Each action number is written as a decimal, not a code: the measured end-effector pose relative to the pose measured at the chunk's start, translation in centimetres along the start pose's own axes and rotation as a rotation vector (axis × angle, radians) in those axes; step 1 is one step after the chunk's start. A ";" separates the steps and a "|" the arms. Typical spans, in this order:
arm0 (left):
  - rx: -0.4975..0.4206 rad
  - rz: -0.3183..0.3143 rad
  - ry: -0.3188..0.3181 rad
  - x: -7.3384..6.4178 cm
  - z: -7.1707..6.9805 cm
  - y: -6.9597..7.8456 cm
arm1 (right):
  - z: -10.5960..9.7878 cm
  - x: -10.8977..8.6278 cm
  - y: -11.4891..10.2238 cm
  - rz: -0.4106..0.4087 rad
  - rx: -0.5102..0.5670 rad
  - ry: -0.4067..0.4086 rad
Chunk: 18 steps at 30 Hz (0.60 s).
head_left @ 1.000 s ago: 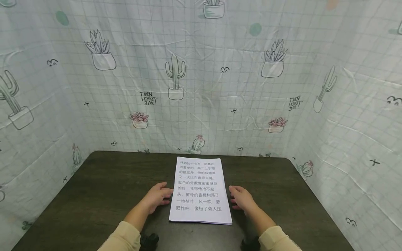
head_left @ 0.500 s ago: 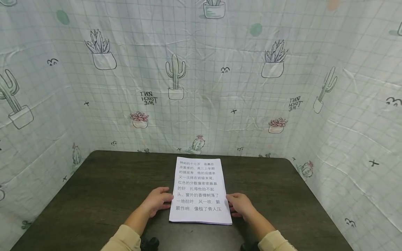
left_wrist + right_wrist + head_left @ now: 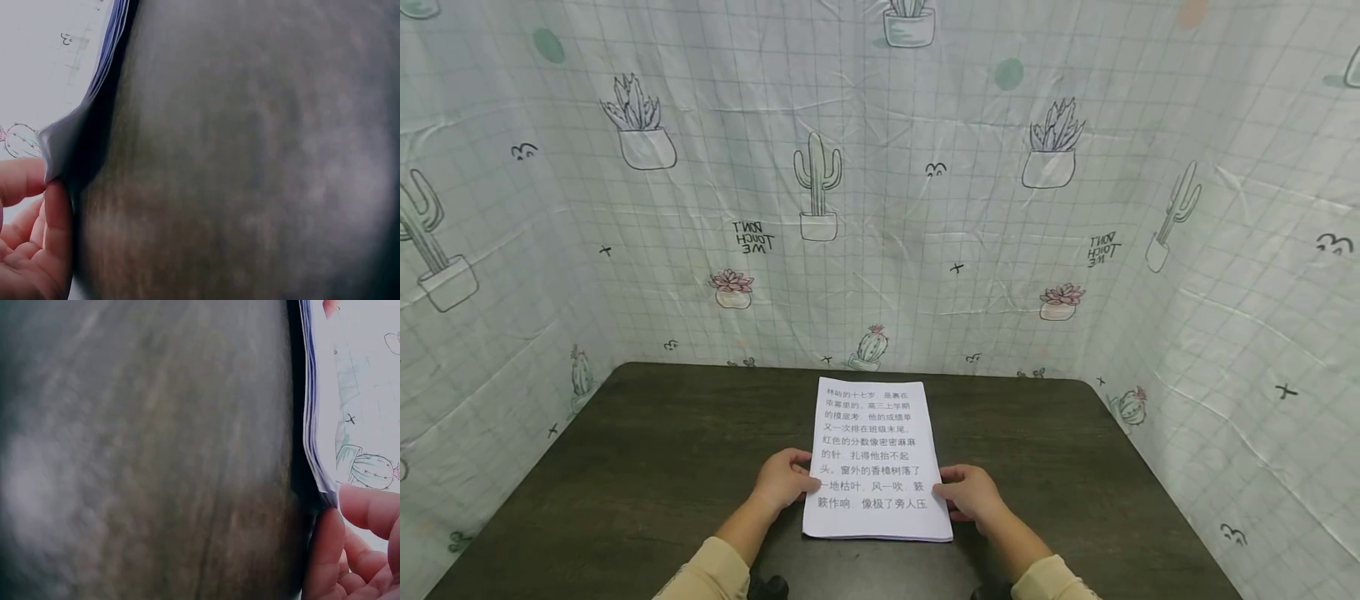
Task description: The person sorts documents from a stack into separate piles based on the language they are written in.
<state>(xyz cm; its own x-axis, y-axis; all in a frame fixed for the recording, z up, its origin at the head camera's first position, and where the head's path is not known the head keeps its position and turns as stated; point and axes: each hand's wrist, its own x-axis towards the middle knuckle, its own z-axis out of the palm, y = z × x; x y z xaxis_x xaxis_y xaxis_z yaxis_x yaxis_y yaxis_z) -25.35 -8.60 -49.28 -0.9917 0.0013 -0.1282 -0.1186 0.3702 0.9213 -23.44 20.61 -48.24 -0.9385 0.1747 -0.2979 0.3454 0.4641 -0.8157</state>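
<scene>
A stack of white paper sheets (image 3: 872, 454) printed with Chinese characters lies on the dark wooden table, its long sides running away from me. My left hand (image 3: 784, 479) pinches the left edge of the stack, thumb on top and fingers underneath. On the opposite edge my right hand (image 3: 972, 492) pinches in the same way. In the left wrist view the stack's edge (image 3: 62, 140) bends up between thumb and fingers. Several layers show along the stack's edge (image 3: 310, 425) in the right wrist view. The fingertips under the paper are partly hidden in the head view.
The dark wooden table (image 3: 647, 467) extends to both sides. A pale grid curtain (image 3: 880, 183) printed with cacti hangs behind it and along both sides. Black objects (image 3: 767, 587) sit beneath the wrists at the bottom edge.
Both hands have closed in from beside the stack and now pinch its left and right edges, thumbs on top. The stack has stayed nearly in place.
</scene>
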 end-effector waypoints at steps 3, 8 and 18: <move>0.004 0.008 0.017 -0.1 0.0 0.1 | 0.1 -0.1 0.0 -0.005 -0.008 0.011; -0.011 -0.006 0.040 -0.1 -0.1 0.0 | 0.3 -0.1 0.0 -0.028 -0.013 0.029; 0.016 0.029 0.107 0.0 -0.2 -0.2 | 0.9 0.3 0.3 -0.037 0.000 0.029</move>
<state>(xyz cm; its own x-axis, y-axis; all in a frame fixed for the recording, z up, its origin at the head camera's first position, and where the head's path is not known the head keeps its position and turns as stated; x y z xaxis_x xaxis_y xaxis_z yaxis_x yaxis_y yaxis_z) -25.37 -8.86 -49.39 -0.9943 -0.0871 -0.0608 -0.0900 0.3863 0.9180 -23.58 20.04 -49.01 -0.9499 0.1829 -0.2533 0.3108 0.4705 -0.8259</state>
